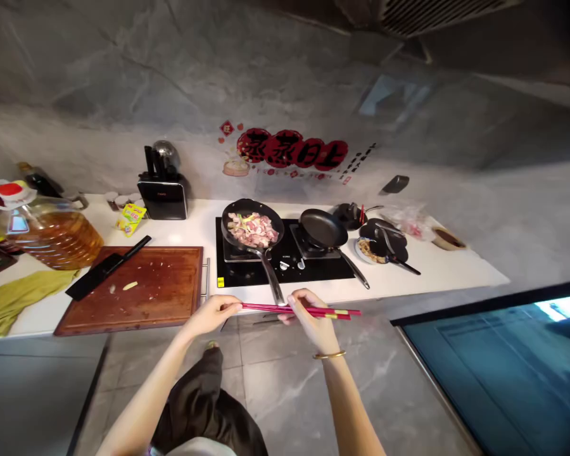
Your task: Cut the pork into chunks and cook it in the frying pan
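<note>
A pair of red chopsticks [266,308] lies level across both hands, in front of the counter edge. My left hand [216,312] pinches their left tips. My right hand [308,313], with a gold bangle at the wrist, is closed around them nearer the thick ends, which stick out to the right. Just beyond the hands is the handle of a frying pan [272,278], close to my right fingers; whether they touch it I cannot tell. Pieces of raw-looking meat [254,229] with some pale and green bits fill this pan on the left burner.
An empty black pan [323,228] sits on the right burner of the cooktop [247,273]. To the left are a wooden cutting board [156,291] with a cleaver [95,277], a knife block [164,196] and a large oil jug [61,234]. A plate of food [371,251] stands at right.
</note>
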Available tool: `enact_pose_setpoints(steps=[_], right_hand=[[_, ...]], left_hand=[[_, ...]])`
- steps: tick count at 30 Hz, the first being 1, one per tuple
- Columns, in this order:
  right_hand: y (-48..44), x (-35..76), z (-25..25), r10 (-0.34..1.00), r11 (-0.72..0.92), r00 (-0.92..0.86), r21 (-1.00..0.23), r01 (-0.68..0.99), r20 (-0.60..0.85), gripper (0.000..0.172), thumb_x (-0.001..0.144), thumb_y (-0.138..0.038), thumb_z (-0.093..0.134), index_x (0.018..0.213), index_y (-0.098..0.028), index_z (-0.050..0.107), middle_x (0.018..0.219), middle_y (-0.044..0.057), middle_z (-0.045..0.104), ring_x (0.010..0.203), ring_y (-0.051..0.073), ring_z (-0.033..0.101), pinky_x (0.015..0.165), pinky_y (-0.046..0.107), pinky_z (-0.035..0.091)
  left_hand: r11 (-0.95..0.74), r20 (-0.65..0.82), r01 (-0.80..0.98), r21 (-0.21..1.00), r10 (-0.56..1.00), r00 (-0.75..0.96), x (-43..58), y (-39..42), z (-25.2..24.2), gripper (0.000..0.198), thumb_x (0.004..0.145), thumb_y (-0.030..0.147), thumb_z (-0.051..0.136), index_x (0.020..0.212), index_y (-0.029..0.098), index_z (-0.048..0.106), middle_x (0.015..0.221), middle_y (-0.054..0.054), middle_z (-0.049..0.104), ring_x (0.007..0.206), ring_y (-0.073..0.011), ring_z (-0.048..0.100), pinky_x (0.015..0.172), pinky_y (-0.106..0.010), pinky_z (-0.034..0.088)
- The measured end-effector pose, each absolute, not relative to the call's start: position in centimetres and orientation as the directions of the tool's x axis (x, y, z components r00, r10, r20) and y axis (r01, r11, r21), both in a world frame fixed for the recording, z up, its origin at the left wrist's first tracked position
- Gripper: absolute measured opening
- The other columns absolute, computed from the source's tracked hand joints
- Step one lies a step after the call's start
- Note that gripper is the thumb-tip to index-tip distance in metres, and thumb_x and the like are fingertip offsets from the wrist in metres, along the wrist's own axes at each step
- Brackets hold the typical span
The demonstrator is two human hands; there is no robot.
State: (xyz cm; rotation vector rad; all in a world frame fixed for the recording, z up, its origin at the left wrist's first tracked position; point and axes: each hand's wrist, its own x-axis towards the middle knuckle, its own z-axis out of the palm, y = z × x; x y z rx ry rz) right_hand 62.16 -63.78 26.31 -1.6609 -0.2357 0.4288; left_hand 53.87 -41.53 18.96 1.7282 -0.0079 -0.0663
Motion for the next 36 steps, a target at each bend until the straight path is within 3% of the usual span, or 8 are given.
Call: enact_pose_setpoints(steps=[4, 8, 12, 15, 18, 21, 29, 36], right_hand=[[-64.0, 66.6, 26.8, 0.524, -0.136, 0.844, -0.989, -0.051, -0.116, 0.031, 0.076, -0.048, 0.069, 0.068, -0.019, 0.06, 0.056, 0.002, 0.067, 0.051, 0.017, 0.066, 0.054, 0.03, 0.058], [-64.1, 70.4, 27.5, 0.618, -0.136, 0.785, -0.99, 0.049, -0.047, 0.036, 0.079, -0.052, 0.064, 0.084, -0.017, 0.07, 0.08, 0.007, 0.073, 0.068, 0.02, 0.071, 0.062, 0.034, 0.061], [-64.9, 75.6, 28.6, 0.694, -0.207, 0.72, -0.966, 0.158, -0.031, 0.035, 0.083, -0.048, 0.061, 0.093, -0.017, 0.071, 0.085, 0.009, 0.073, 0.075, 0.022, 0.071, 0.071, 0.037, 0.061], [-63.6, 81.9, 27.8, 0.645, -0.237, 0.751, -0.897, 0.372, 0.141, 0.03, 0.084, -0.042, 0.061, 0.101, -0.018, 0.068, 0.092, 0.007, 0.073, 0.08, 0.021, 0.071, 0.078, 0.036, 0.059], [-59.2, 89.2, 25.1, 0.644, -0.366, 0.713, -0.707, 0.605, 0.277, 0.021, 0.083, -0.035, 0.06, 0.092, -0.019, 0.07, 0.087, 0.006, 0.073, 0.077, 0.021, 0.07, 0.079, 0.035, 0.056], [-53.6, 94.7, 21.4, 0.694, -0.483, 0.692, -0.582, 0.654, 0.202, 0.015, 0.08, -0.024, 0.058, 0.074, -0.018, 0.071, 0.083, 0.007, 0.074, 0.079, 0.021, 0.069, 0.081, 0.034, 0.053], [-49.7, 99.1, 17.8, 0.794, -0.365, 0.58, -0.622, 0.693, 0.18, 0.027, 0.085, -0.032, 0.051, 0.079, -0.015, 0.071, 0.085, 0.01, 0.074, 0.079, 0.02, 0.069, 0.077, 0.03, 0.053], [-51.2, 100.8, 16.1, 0.953, -0.214, 0.304, -0.713, 0.668, -0.001, 0.018, 0.079, -0.029, 0.061, 0.079, -0.016, 0.073, 0.084, 0.007, 0.075, 0.079, 0.02, 0.07, 0.08, 0.033, 0.055]], left_hand=[[0.21, -0.043, 0.026, 0.977, 0.077, 0.996, 57.1, -44.4, 18.4, 0.035, 0.088, 0.051, 0.049, 0.095, 0.017, 0.055, 0.05, 0.01, 0.028, 0.045, -0.0064, 0.025, 0.045, -0.019, 0.022], [0.407, -0.065, -0.054, 0.912, 0.274, 0.959, 61.7, -46.4, 17.2, 0.034, 0.087, 0.053, 0.049, 0.079, 0.02, 0.042, 0.05, 0.011, 0.021, 0.043, -0.0056, 0.019, 0.044, -0.019, 0.017], [0.207, -0.053, -0.059, 0.977, 0.498, 0.866, 65.3, -45.7, 16.1, 0.036, 0.089, 0.054, 0.041, 0.078, 0.02, 0.042, 0.061, 0.006, 0.038, 0.055, -0.0087, 0.038, 0.054, -0.02, 0.032], [0.033, -0.042, 0.027, 0.999, 0.619, 0.785, 65.9, -45.9, 15.5, 0.034, 0.091, 0.051, 0.035, 0.082, 0.02, 0.045, 0.07, 0.002, 0.046, 0.066, -0.0119, 0.046, 0.064, -0.023, 0.038], [-0.059, -0.101, 0.161, 0.985, 0.555, 0.826, 65.3, -48.2, 14.7, 0.03, 0.091, 0.047, 0.035, 0.082, 0.021, 0.045, 0.07, 0.002, 0.048, 0.066, -0.0127, 0.047, 0.063, -0.024, 0.037], [-0.123, -0.207, 0.299, 0.946, 0.479, 0.853, 65.1, -51.6, 13.3, 0.025, 0.091, 0.043, 0.036, 0.084, 0.021, 0.046, 0.07, 0.002, 0.051, 0.065, -0.0133, 0.05, 0.064, -0.024, 0.037], [-0.079, -0.338, 0.456, 0.887, 0.561, 0.755, 67.0, -54.9, 11.1, 0.027, 0.091, 0.044, 0.036, 0.091, 0.021, 0.05, 0.07, 0.001, 0.058, 0.067, -0.0155, 0.057, 0.066, -0.025, 0.038], [-0.037, -0.481, 0.636, 0.771, 0.621, 0.619, 67.8, -56.6, 13.1, 0.045, 0.089, 0.06, 0.031, 0.091, 0.022, 0.055, 0.077, -0.004, 0.066, 0.081, -0.0213, 0.064, 0.069, -0.028, 0.039]])
